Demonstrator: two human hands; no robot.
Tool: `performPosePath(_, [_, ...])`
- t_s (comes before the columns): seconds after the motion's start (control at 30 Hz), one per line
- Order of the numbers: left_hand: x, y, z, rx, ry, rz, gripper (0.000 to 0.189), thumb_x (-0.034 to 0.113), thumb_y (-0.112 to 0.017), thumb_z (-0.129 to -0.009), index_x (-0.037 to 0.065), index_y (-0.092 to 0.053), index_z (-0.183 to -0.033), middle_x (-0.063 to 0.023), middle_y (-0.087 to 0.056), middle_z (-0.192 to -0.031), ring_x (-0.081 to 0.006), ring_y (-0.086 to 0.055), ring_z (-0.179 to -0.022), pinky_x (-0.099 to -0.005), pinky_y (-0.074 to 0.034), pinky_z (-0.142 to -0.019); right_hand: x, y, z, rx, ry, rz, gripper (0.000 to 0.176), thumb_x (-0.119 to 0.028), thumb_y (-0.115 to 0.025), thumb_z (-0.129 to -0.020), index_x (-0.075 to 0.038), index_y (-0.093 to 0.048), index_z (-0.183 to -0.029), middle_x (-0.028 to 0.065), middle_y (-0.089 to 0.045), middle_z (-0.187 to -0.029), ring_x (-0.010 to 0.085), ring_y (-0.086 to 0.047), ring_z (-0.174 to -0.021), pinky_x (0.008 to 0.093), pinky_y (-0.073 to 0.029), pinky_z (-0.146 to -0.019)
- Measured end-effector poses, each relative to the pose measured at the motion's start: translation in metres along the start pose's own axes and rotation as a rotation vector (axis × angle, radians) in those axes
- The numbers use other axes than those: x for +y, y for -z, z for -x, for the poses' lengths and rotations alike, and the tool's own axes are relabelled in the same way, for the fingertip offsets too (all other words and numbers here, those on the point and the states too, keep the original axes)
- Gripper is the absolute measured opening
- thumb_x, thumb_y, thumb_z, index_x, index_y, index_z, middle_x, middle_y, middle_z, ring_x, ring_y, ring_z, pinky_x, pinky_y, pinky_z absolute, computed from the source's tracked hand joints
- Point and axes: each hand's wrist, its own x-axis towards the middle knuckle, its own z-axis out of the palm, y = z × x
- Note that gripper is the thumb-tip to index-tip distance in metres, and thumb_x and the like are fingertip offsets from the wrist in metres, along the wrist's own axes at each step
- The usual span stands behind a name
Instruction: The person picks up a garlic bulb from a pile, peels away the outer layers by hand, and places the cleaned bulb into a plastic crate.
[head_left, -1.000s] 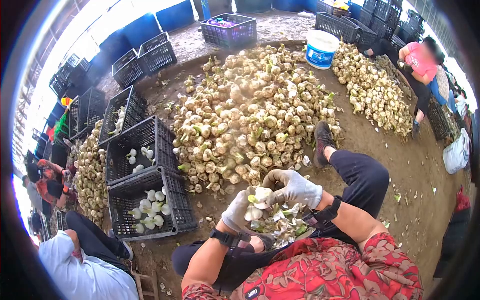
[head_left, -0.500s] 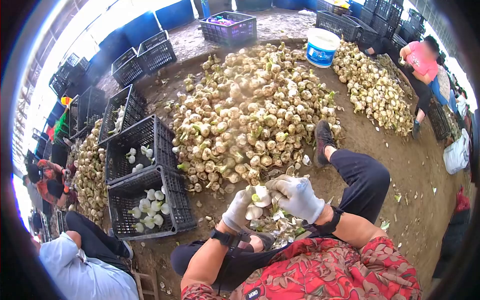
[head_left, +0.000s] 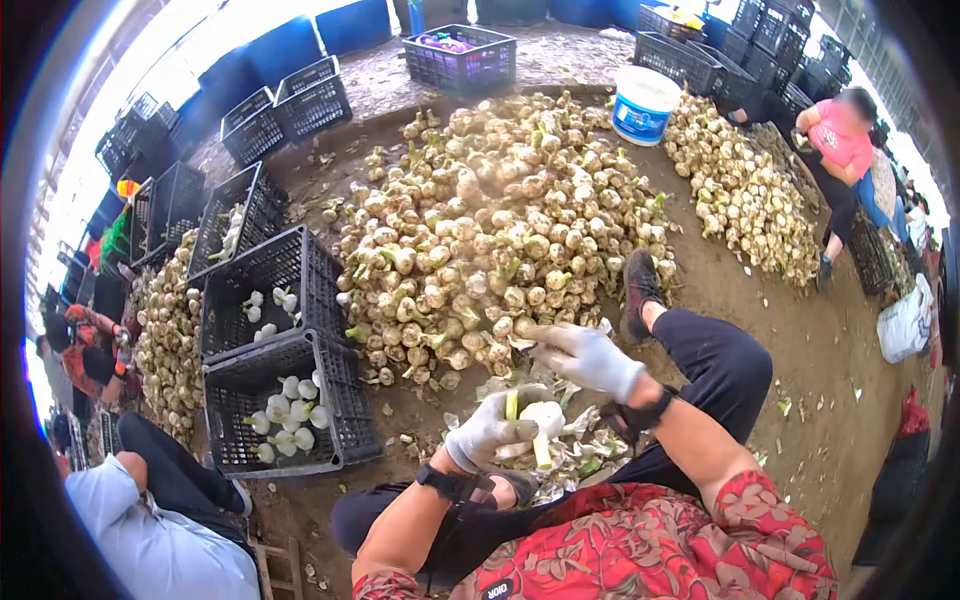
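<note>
Well, your left hand (head_left: 492, 432), in its pale glove, has its fingers curled around garlic — a white garlic bulb (head_left: 543, 417) sits at their tips, with a cut green stem (head_left: 542, 453) pointing down toward your lap. Another green stem (head_left: 511, 403) stands upright between your thumb and fingers; whatever lies under the palm is too hidden to tell. Your right hand (head_left: 585, 358), gloved as well, reaches to the near edge of the garlic pile (head_left: 500, 240) with its fingers stretched forward, and I cannot tell whether they pinch a bulb there or only come close to one. A dark band (head_left: 447, 482) circles your left wrist.

Below both hands, papery peelings (head_left: 590, 455) lie heaped on the ground, and your right shoe (head_left: 642, 290) stands just beside the pile. To your left, the nearest black crate (head_left: 350, 405) holds a cluster of white bulbs (head_left: 290, 415); right behind it, a second crate (head_left: 325, 275) holds only a few. Past the pile, a white and blue bucket (head_left: 645, 100) stands near another garlic heap (head_left: 750, 195). A person in a pink shirt (head_left: 845, 130) sits beyond that heap, and a person in a light blue shirt (head_left: 160, 540) is on your left.
</note>
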Motion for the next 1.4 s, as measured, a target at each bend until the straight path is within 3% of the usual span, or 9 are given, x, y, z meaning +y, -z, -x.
performPosePath(0.17, [0.009,-0.008,-0.005,0.199,-0.198,0.013,0.062,0.027,-0.078,-0.078,-0.003,-0.05,-0.125,-0.0092,-0.063,-0.105,-0.0146,-0.062,-0.09,-0.027,-0.052,-0.078,-0.045,0.002,0.042,-0.119,-0.058,-0.686,0.081,-0.002,-0.07,-0.074,-0.004,-0.031,-0.145,0.0103,-0.048,-0.135,0.0159,-0.048,-0.118,0.0278,-0.04,-0.098])
performPosePath(0.3, [0.0,-0.01,-0.017,0.415,-0.203,-0.03,0.054,0.023,-0.075,-0.081,-0.006,-0.055,-0.122,-0.0087,-0.064,-0.104,-0.0168,-0.063,-0.094,-0.0284,-0.052,-0.082,-0.031,-0.031,0.037,0.147,-0.034,-0.335,0.078,-0.01,-0.073,-0.073,-0.003,-0.036,-0.141,0.0145,-0.059,-0.118,0.0224,-0.059,-0.106,0.0323,-0.048,-0.089])
performPosePath(0.4, [0.01,-0.02,-0.019,0.721,-0.47,-0.812,0.029,0.007,-0.076,-0.076,0.004,-0.069,-0.104,-0.0082,-0.068,-0.097,-0.016,-0.065,-0.086,-0.029,-0.052,-0.074,-0.03,-0.026,0.038,0.142,-0.104,-0.161,0.074,-0.019,-0.076,-0.072,-0.003,-0.043,-0.136,0.0182,-0.062,-0.114,0.0295,-0.063,-0.101,0.0372,-0.05,-0.084])
performPosePath(0.67, [0.028,-0.032,-0.012,0.568,-0.559,-1.365,0.024,0.001,-0.069,-0.067,0.008,-0.069,-0.09,-0.011,-0.067,-0.081,-0.0299,-0.065,-0.071,-0.035,-0.051,-0.061,-0.032,-0.011,0.038,0.201,0.096,0.122,0.067,-0.022,-0.079,-0.066,-0.005,-0.053,-0.126,0.0115,-0.067,-0.09,0.0292,-0.067,-0.082,0.0366,-0.053,-0.07])
performPosePath(1.03, [0.016,-0.026,-0.028,0.703,-0.587,-1.192,0.01,0.002,-0.066,-0.075,0.005,-0.065,-0.085,-0.0105,-0.065,-0.075,-0.0242,-0.065,-0.067,-0.0328,-0.05,-0.06,-0.016,-0.011,0.042,0.301,0.203,-0.048,0.089,-0.014,-0.08,-0.063,-0.009,-0.039,-0.142,0.0161,-0.067,-0.092,0.0346,-0.065,-0.078,0.0368,-0.052,-0.07])
performPosePath(1.13, [0.007,-0.018,-0.034,0.824,-0.281,-0.706,0.006,0.002,-0.06,-0.084,0.0,-0.063,-0.089,0.0001,-0.06,-0.073,-0.0088,-0.06,-0.067,-0.0252,-0.048,-0.057,-0.011,-0.015,0.044,0.346,0.167,-0.307,0.089,-0.003,-0.078,-0.065,-0.008,-0.037,-0.143,0.0146,-0.066,-0.106,0.0246,-0.066,-0.091,0.0356,-0.053,-0.079])
performPosePath(1.23, [-0.004,-0.009,-0.044,0.912,-0.252,-0.515,0.01,0.0,-0.058,-0.083,-0.001,-0.062,-0.092,-0.0026,-0.061,-0.074,-0.01,-0.06,-0.067,-0.0248,-0.049,-0.058,-0.009,-0.011,0.046,0.451,0.162,-0.597,0.084,0.005,-0.077,-0.068,-0.004,-0.038,-0.141,0.0103,-0.061,-0.12,0.0157,-0.061,-0.104,0.0332,-0.053,-0.086])
performPosePath(1.3, [-0.002,-0.024,-0.042,0.77,-0.295,-0.408,0.033,0.002,-0.06,-0.083,0.001,-0.059,-0.117,-0.0093,-0.064,-0.104,-0.0118,-0.061,-0.072,-0.0272,-0.052,-0.069,-0.003,-0.013,0.046,0.436,-0.045,-1.259,0.076,0.002,-0.077,-0.072,-0.001,-0.04,-0.139,0.0105,-0.06,-0.119,0.0167,-0.061,-0.104,0.0303,-0.054,-0.086])
performPosePath(1.4, [-0.007,-0.043,-0.052,0.585,-0.395,-0.392,0.061,0.006,-0.065,-0.085,0.005,-0.04,-0.14,-0.0165,-0.049,-0.136,-0.0235,-0.055,-0.116,-0.0321,-0.044,-0.097,-0.006,-0.013,0.046,0.543,-0.074,-1.393,0.062,-0.007,-0.077,-0.077,0.001,-0.046,-0.13,0.0085,-0.061,-0.115,0.0153,-0.062,-0.1,0.0276,-0.055,-0.082])
